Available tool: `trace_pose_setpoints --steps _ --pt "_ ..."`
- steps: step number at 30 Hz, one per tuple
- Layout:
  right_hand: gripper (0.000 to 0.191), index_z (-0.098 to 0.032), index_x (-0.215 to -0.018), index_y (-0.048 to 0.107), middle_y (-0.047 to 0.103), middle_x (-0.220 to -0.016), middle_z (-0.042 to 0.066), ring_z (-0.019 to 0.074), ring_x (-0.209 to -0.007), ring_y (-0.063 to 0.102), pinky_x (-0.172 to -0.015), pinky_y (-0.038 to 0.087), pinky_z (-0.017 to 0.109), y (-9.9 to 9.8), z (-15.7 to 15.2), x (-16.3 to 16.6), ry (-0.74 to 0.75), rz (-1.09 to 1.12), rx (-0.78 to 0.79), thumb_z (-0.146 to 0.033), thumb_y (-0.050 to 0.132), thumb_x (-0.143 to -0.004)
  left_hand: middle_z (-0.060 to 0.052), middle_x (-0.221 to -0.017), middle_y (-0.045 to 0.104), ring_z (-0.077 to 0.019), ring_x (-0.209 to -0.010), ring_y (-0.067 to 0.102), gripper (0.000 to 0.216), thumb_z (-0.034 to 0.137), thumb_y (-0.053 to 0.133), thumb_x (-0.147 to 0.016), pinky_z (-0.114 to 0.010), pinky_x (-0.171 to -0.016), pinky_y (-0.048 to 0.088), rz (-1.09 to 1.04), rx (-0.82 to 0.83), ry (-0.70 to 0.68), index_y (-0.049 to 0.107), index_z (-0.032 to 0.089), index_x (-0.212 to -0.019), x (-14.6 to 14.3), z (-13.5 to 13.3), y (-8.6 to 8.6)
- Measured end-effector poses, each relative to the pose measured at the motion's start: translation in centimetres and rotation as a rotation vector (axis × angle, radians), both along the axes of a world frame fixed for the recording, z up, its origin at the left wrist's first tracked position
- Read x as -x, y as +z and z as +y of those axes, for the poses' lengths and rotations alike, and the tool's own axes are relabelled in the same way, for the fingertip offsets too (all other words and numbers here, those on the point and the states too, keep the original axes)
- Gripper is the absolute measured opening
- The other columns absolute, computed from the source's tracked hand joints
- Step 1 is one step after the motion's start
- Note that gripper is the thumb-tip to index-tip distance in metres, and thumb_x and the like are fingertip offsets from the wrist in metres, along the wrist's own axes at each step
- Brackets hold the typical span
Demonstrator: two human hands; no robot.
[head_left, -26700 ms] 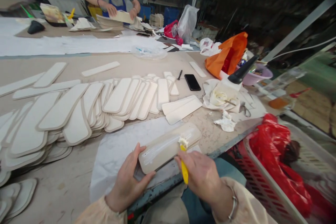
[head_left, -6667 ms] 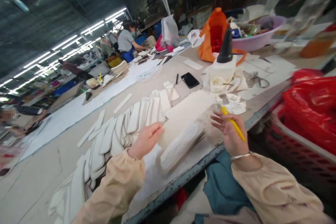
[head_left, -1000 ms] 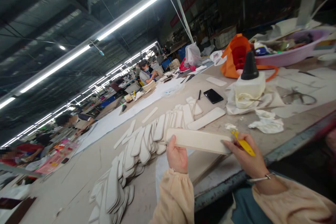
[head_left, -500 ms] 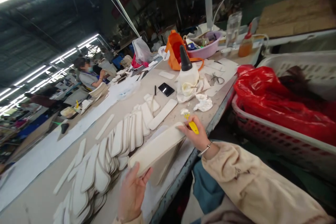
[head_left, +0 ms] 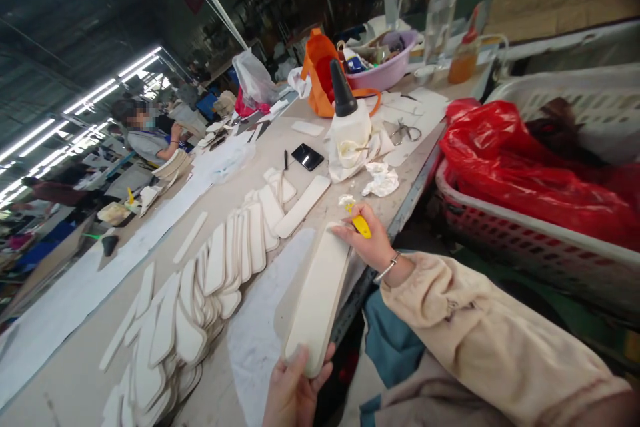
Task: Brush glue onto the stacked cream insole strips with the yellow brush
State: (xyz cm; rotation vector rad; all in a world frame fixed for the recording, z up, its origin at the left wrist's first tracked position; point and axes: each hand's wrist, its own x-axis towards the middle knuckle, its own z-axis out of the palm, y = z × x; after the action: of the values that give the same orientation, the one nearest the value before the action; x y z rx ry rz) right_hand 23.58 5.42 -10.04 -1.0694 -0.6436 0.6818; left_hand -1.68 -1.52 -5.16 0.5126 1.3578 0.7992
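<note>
My left hand (head_left: 297, 380) is closed on the near end of a long cream panel (head_left: 317, 293) with rounded corners, thumb on top and fingers underneath. My right hand (head_left: 371, 240) grips a small yellow glue spreader (head_left: 362, 224) whose tip carries white paste. The thumb and fingertips of that hand also touch the panel's far end. Under the panel, a white sheet (head_left: 260, 327) lies on the table. To the left, many similar pale panels (head_left: 215, 260) overlap in a long fanned row.
A wrapped pot with a black cone (head_left: 344, 90), crumpled paper (head_left: 381, 179), scissors (head_left: 406, 133) and a phone (head_left: 308, 157) sit farther up the table. Beyond are an orange bag (head_left: 320, 73) and a purple basin (head_left: 385, 73). A basket (head_left: 480, 210) with red plastic stands right; a co-worker (head_left: 145, 130) sits far left.
The panel has swung from lying slantwise to pointing more toward me, its near end moving right and down with my left hand. My left fingers have closed round that end.
</note>
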Motion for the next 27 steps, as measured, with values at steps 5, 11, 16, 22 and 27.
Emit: trace_pose_setpoints --steps 5,11,16,22,27 --pt "0.044 -0.025 -0.086 0.040 0.046 -0.074 -0.005 0.0117 -0.061 0.043 -0.057 0.038 0.025 -0.3 -0.3 0.0 0.044 -0.071 -0.013 -0.037 0.079 -0.069 -0.006 -0.091 0.076 -0.0274 -0.081 0.074 0.059 0.011 0.081 -0.064 -0.027 -0.058 0.062 0.024 -0.032 0.016 0.060 0.021 -0.118 -0.5 -0.8 -1.5" --pt "0.043 -0.026 -0.087 0.039 0.044 -0.070 -0.005 0.0114 -0.058 0.039 -0.053 0.035 0.025 -0.6 -0.2 0.1 0.063 -0.087 -0.002 -0.037 0.077 -0.071 -0.005 -0.100 0.075 -0.0259 -0.089 0.073 0.051 0.018 0.081 -0.067 -0.029 -0.067 0.062 -0.022 -0.003 -0.014 0.061 0.024 -0.114 -0.4 -1.1 -2.1" --pt "0.043 -0.026 -0.085 0.040 0.042 -0.066 -0.006 0.0111 -0.056 0.038 -0.053 0.036 0.026 -0.4 -0.2 0.1 0.030 -0.102 0.013 -0.037 0.078 -0.070 -0.010 -0.100 0.075 -0.0277 -0.091 0.072 0.053 0.017 0.079 -0.071 -0.034 -0.071 0.062 -0.029 -0.006 -0.021 0.058 0.017 -0.119 -1.2 -1.6 -1.5" --pt "0.048 -0.025 -0.085 0.039 0.036 -0.064 -0.009 0.0081 -0.052 0.033 -0.051 0.028 0.024 -0.4 0.0 0.2 0.033 -0.092 -0.017 -0.036 0.082 -0.065 -0.015 -0.107 0.073 -0.0307 -0.094 0.072 0.051 0.039 0.074 -0.076 -0.035 -0.072 0.061 -0.246 0.031 -0.065 0.060 0.016 -0.120 -0.7 -1.7 -1.2" --pt "0.050 -0.026 -0.084 0.039 0.036 -0.062 -0.010 0.0079 -0.051 0.034 -0.050 0.028 0.023 -0.3 0.0 0.3 0.055 -0.076 -0.019 -0.037 0.083 -0.064 -0.015 -0.112 0.072 -0.0329 -0.094 0.071 0.054 0.045 0.070 -0.078 -0.037 -0.071 0.061 -0.298 0.034 -0.052 0.059 0.017 -0.123 -0.1 -1.6 -1.3"
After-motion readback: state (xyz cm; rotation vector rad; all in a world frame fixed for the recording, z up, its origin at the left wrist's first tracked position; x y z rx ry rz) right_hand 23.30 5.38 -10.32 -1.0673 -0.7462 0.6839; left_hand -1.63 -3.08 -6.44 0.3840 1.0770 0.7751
